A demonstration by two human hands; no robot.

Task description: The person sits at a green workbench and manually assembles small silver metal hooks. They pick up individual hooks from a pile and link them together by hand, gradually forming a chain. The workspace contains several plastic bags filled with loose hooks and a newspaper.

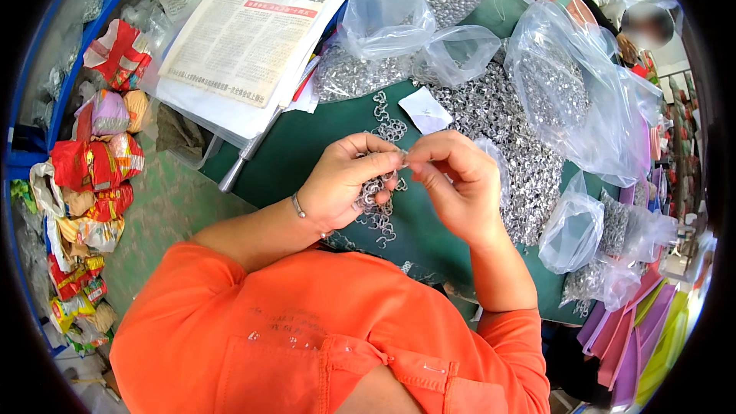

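My left hand (345, 176) is closed round a chain of silver metal links (373, 190). The links spill below its fingers, and their loose end hangs over the dark green table top (295, 155). Thumb and forefinger pinch together at a small part. Facing it, my right hand (464, 188) pinches at the same spot, fingertips almost touching the left ones. What the right fingertips hold is too small to make out. Just beyond the hands lies another stretch of silver links (391, 129), beside a white slip of paper (425, 110).
A large heap of small silver metal parts (529, 176) covers the right of the table. Clear plastic bags (571, 222) of parts stand around it and at the back. A newspaper (241, 38) lies back left. Bright packets (92, 165) line the left; coloured strips (629, 330) hang lower right.
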